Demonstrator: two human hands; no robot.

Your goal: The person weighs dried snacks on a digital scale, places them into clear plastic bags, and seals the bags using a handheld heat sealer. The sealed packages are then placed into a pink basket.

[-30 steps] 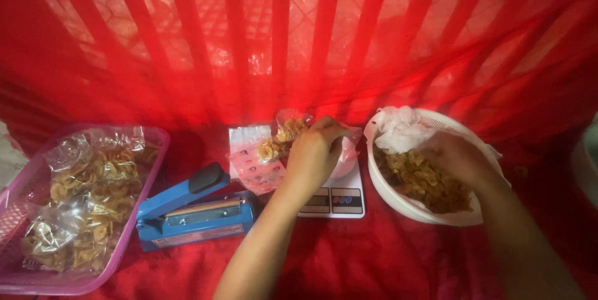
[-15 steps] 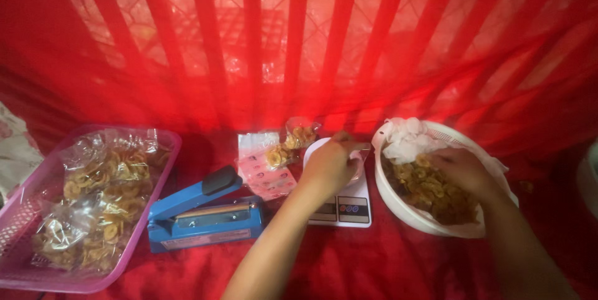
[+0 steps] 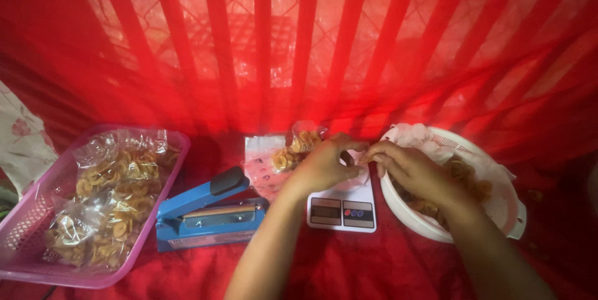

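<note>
1. A person's left hand (image 3: 321, 166) and right hand (image 3: 408, 169) meet over a small white kitchen scale (image 3: 342, 206), set near the middle of a table draped in red cloth (image 3: 374, 269).
2. The left hand's fingers curl around something pale on top of the scale; what it is cannot be told, as the hand hides it.
3. The right hand's fingertips are pinched together just beside the left, apparently on a few chips, though the grasp is too small to confirm.
4. A white colander (image 3: 498, 203) lined with paper sits toward the table's right edge, with fried chips in it.
5. A clear bag of chips (image 3: 293, 150) lies behind the scale, touching the left hand.
6. Judged from the layout, weighing is under way: a pink basket (image 3: 28, 238) at the left edge already holds several filled bags (image 3: 106, 206).
7. A blue heat sealer (image 3: 208, 213), between basket and scale, lies shut and untouched.
</note>
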